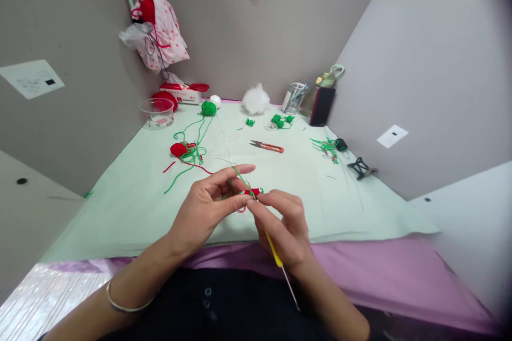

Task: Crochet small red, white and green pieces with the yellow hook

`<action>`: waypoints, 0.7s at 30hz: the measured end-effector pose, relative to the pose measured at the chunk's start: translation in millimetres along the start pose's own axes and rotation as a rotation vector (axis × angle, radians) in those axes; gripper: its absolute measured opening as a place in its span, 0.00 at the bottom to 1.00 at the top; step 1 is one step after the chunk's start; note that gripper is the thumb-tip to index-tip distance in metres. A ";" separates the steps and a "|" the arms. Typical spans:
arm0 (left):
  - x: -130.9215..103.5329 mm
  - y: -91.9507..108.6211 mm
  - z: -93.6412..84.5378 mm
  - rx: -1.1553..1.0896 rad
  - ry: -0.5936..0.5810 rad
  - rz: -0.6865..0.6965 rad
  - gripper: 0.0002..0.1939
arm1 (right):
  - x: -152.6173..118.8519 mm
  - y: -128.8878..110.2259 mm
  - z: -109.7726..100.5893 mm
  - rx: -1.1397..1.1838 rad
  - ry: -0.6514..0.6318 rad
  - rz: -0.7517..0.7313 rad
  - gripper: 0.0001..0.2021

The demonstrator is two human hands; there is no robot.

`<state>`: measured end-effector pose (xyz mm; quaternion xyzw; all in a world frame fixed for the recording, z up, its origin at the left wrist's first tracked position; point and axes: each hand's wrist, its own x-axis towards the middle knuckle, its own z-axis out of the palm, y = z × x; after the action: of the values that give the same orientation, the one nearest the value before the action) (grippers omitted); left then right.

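My left hand (218, 192) pinches a small red and green crochet piece (253, 192), with green yarn running over its raised forefinger. My right hand (284, 224) grips a crochet hook (274, 248) with a yellow handle, its metal shaft slanting down toward my body. The hook's working tip is at the piece, mostly hidden by my fingers. From the piece, yarn strands lead away over the table toward a red yarn ball (178, 149), a green yarn ball (208, 108) and a white yarn ball (215, 101).
Orange-handled thread snips (267, 146) lie beyond my hands. White stuffing (256, 99), green crochet pieces (282, 121), a pen cup (294, 98), a phone (322, 106) and a plastic tub (157, 113) stand toward the back. Yarn scraps (328, 146) and a black clip (361, 168) are on the right.
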<state>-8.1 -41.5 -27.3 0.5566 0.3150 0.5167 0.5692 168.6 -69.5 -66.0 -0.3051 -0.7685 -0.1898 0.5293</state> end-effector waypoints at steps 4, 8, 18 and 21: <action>3.6 -0.6 -3.7 -0.186 -0.113 -0.173 0.20 | 4.3 3.5 -4.1 0.104 0.004 0.025 0.23; 4.4 -1.0 -3.0 -0.173 -0.103 -0.165 0.21 | 17.7 6.6 -10.4 0.303 -0.016 0.101 0.20; 1.2 -1.0 -4.1 -0.005 -0.043 -0.038 0.23 | 19.1 1.9 -19.5 0.416 -0.058 0.303 0.16; 0.1 1.2 -2.0 -0.027 -0.027 -0.089 0.23 | 17.7 -1.1 -18.4 0.429 -0.038 0.355 0.17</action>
<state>-10.2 -41.0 -26.4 0.5411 0.3247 0.4875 0.6034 176.2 -76.9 -42.7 -0.3197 -0.7355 0.0786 0.5922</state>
